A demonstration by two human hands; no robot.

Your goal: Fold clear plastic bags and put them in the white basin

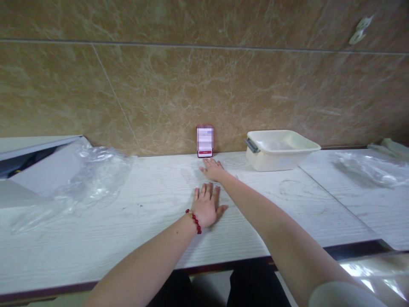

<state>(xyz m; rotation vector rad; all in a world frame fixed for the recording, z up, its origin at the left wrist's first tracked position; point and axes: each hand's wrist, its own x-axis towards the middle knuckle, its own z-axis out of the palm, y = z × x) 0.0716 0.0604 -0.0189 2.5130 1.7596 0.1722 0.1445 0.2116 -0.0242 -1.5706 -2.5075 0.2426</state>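
Observation:
My left hand (207, 205) lies flat, palm down, on the white wood-grain tabletop (153, 200), fingers stretched out and holding nothing; a red bead bracelet (194, 220) circles its wrist. My right hand (213, 169) reaches further back, also flat on the table with fingers extended toward a small red card (205, 141) that stands against the marble wall. The fingertips are just short of the card's base.
A cream plastic tub (281, 149) with a grey handle sits to the right of the card. Crumpled clear plastic sheets lie at the left (96, 175) and the far right (367, 168). A second table panel (367, 204) adjoins on the right.

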